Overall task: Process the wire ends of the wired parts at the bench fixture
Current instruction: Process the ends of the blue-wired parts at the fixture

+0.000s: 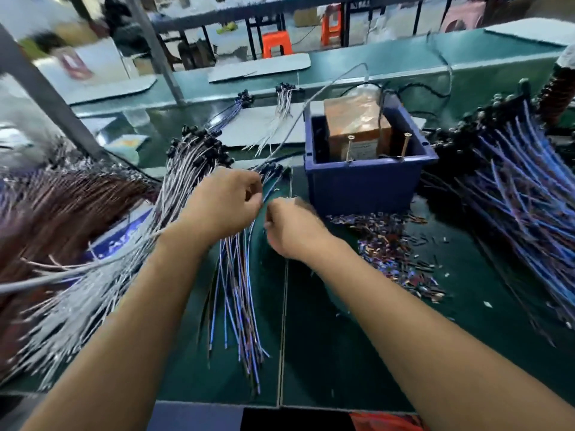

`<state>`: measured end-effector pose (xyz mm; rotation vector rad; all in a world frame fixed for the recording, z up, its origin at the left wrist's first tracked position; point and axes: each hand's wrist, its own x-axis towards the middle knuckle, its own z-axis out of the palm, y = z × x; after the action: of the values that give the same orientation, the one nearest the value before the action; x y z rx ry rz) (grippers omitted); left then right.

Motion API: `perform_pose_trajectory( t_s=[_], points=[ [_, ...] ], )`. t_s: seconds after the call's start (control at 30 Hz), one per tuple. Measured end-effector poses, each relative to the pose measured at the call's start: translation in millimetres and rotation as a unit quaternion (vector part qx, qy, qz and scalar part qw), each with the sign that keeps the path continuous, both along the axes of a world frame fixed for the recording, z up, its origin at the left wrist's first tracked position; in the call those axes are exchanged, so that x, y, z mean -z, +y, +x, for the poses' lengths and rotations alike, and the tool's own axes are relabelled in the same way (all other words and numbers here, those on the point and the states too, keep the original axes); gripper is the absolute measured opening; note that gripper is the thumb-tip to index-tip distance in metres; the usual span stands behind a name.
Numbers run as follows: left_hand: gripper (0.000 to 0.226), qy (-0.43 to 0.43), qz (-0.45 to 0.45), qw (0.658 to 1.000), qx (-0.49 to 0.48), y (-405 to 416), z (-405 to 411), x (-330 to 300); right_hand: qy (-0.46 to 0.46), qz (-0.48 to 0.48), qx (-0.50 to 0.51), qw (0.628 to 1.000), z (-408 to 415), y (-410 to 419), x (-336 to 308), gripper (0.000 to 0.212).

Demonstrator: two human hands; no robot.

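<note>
Left hand (225,200): fingers curled, gripping a small bunch of wired parts (239,275) near their upper end; the blue and brown leads trail from under the hand toward the near edge of the desk.
Right hand (291,227): fingers curled close beside the left hand, pinching at the same bunch; blur hides exactly which wire it holds.
Desk (357,353): green mat surface with a seam running front to back just under the hands.
Bench fixture (364,178): a dark blue bin just beyond the right hand, with a copper-coloured block (357,126) standing inside it and two brass screws upright at the block's front.
Scraps (392,247): a scatter of short cut wire bits on the mat to the right of the right hand, in front of the bin.
White-wire pile (93,290): a large fan of pale leads with black heads, left of the left arm.
Brown-wire pile (62,206): at the far left edge, beside the white pile.
Blue-wire pile (522,197): heaped on the right side of the desk, well apart from the hands.
Orange stool (277,43): in the background beyond the desk.
</note>
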<state>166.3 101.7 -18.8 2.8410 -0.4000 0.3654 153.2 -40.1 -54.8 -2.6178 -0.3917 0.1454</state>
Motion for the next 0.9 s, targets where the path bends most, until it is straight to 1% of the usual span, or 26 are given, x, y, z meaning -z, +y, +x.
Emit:
perform_pose_trajectory(
  t_s=[0.07, 0.1, 0.2, 0.27, 0.33, 0.37, 0.43, 0.5, 0.57, 0.63, 0.67, 0.7, 0.73, 0.8, 0.83, 0.9],
  points=[
    [0.01, 0.006, -0.001, 0.999, -0.054, -6, 17, 4, 0.001, -0.036, 0.038, 0.999, 12, 7, 2, 0.026],
    [0.01, 0.024, 0.001, 0.997, -0.075, -10, 27, 7, 0.008, -0.046, 0.047, 0.998, 16, 10, 1, 0.029],
    [0.016, 0.106, 0.04, 0.987, -0.117, -25, 51, 15, 0.032, -0.042, 0.054, 0.997, 21, 12, 0, 0.028],
    [0.016, 0.122, 0.067, 0.983, -0.123, -30, 58, 17, 0.024, -0.035, 0.056, 0.998, 22, 11, 3, 0.028],
    [0.006, 0.124, 0.078, 0.981, -0.124, -32, 59, 18, 0.016, -0.033, 0.06, 0.997, 22, 11, 7, 0.026],
    [0.006, 0.13, 0.08, 0.981, -0.123, -33, 59, 19, 0.016, -0.03, 0.061, 0.998, 22, 11, 8, 0.025],
    [0.024, 0.148, 0.07, 0.978, -0.128, -31, 57, 19, 0.014, -0.021, 0.063, 0.998, 21, 10, 9, 0.025],
    [0.033, 0.163, 0.03, 0.977, -0.137, -28, 57, 16, 0.008, -0.014, 0.065, 0.998, 19, 9, 9, 0.024],
    [0.034, 0.163, -0.052, 0.974, -0.146, -25, 55, 11, 0.004, 0.0, 0.069, 0.998, 14, 8, 9, 0.023],
    [0.033, 0.147, -0.193, 0.961, -0.134, -28, 50, 2, 0.014, 0.031, 0.072, 0.997, 7, 7, 6, 0.04],
    [0.031, 0.14, -0.289, 0.938, -0.127, -31, 46, -3, 0.028, 0.072, 0.07, 0.995, 4, 7, 3, 0.049],
    [0.028, 0.135, -0.385, 0.904, -0.125, -36, 42, -9, 0.044, 0.134, 0.069, 0.988, 1, 6, -1, 0.055],
    [0.025, 0.126, -0.461, 0.869, -0.131, -40, 40, -15, 0.062, 0.211, 0.065, 0.973, -3, 5, -5, 0.059],
    [0.023, 0.099, -0.544, 0.819, -0.152, -48, 35, -29, 0.121, 0.364, 0.032, 0.923, -13, 2, -12, 0.06],
    [0.019, 0.086, -0.573, 0.8, -0.159, -52, 32, -36, 0.158, 0.417, 0.005, 0.895, -17, -2, -14, 0.059],
    [0.011, 0.06, -0.648, 0.743, -0.157, -56, 26, -52, 0.207, 0.472, -0.057, 0.855, -24, -11, -17, 0.049]
  ],
)
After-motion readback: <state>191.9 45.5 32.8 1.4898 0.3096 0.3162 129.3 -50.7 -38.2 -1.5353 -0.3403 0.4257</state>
